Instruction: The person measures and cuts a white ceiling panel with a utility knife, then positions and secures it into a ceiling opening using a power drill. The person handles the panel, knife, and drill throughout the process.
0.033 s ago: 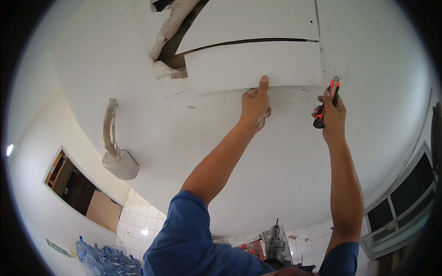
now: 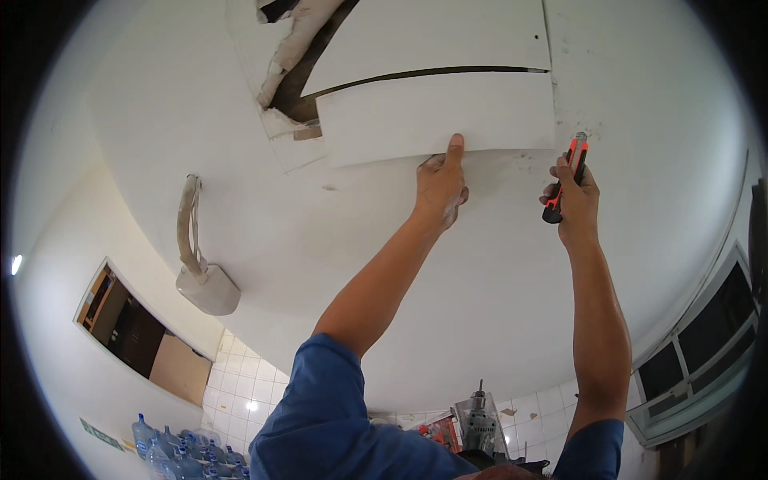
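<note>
Above me, a rectangular white board piece (image 2: pixel 436 116) lies against the ceiling, below a dark curved gap. My left hand (image 2: pixel 440 186) is at its lower edge, with the thumb pressed on the face and the fingers curled below the edge; whether any fingertip reaches behind it cannot be made out. My right hand (image 2: pixel 578 200), to the right of the board, is wrapped round a red and black utility knife (image 2: pixel 574 170). The knife points up at the ceiling near some smudges; its tip is too small to tell whether it touches.
A torn opening (image 2: pixel 300 88) with ragged edges is at the upper left of the board. A white lamp fixture (image 2: pixel 210 290) hangs at left. Far below, a drill (image 2: pixel 480 428) stands near red items, and several blue water bottles (image 2: pixel 180 460) are at lower left. Windows (image 2: pixel 704 344) line the right.
</note>
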`<state>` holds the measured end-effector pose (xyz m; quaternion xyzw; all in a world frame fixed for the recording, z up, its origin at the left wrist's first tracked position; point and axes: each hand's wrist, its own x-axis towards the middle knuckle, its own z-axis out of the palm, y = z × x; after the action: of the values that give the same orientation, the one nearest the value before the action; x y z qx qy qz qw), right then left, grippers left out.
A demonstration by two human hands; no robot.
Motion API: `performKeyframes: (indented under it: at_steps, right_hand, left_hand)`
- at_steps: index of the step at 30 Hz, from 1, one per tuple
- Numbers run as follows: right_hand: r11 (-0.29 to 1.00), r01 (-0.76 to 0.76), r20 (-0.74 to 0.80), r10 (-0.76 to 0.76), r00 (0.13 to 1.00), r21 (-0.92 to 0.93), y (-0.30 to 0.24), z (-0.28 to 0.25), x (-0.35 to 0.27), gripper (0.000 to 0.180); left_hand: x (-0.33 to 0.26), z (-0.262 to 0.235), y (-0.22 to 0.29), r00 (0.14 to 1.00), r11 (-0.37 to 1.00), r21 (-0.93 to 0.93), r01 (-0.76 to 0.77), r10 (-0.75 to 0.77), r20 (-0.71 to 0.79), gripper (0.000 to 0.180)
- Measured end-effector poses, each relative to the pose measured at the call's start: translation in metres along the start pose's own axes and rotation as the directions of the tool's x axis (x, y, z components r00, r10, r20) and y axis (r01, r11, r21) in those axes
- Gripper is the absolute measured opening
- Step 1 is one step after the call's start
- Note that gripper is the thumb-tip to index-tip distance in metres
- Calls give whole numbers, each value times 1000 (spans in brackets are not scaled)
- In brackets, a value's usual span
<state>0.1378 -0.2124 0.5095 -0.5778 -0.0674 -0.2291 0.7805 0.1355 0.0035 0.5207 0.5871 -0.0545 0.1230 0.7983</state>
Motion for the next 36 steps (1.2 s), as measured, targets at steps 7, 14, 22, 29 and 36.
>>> performKeyframes:
  at_steps: [7, 14, 22, 29, 36]
  right_hand:
    - [998, 50, -54, -52, 997, -32, -6, -11, 3, 37]
    - [993, 77, -65, -83, 994, -93, -7, -23, -8, 38]
    - [944, 208, -88, -236, 968, -255, -25, -53, -15, 44]
    - [926, 264, -92, -298, 950, -270, -36, -40, -26, 55]
    - [897, 188, 28, -193, 981, -401, -26, -40, -1, 52]
  left_hand:
    - [8, -3, -16, 996, 992, -96, -87, 86, -22, 51]
    - [-29, -25, -26, 940, 941, 122, -316, 328, -92, 54]
    - [-67, -59, 42, 817, 650, 535, -539, 559, 142, 48]
    - [-56, -46, 116, 775, 122, 815, -567, 413, 478, 38]
    - [-31, -24, 157, 698, -392, 691, -607, 153, 700, 58]
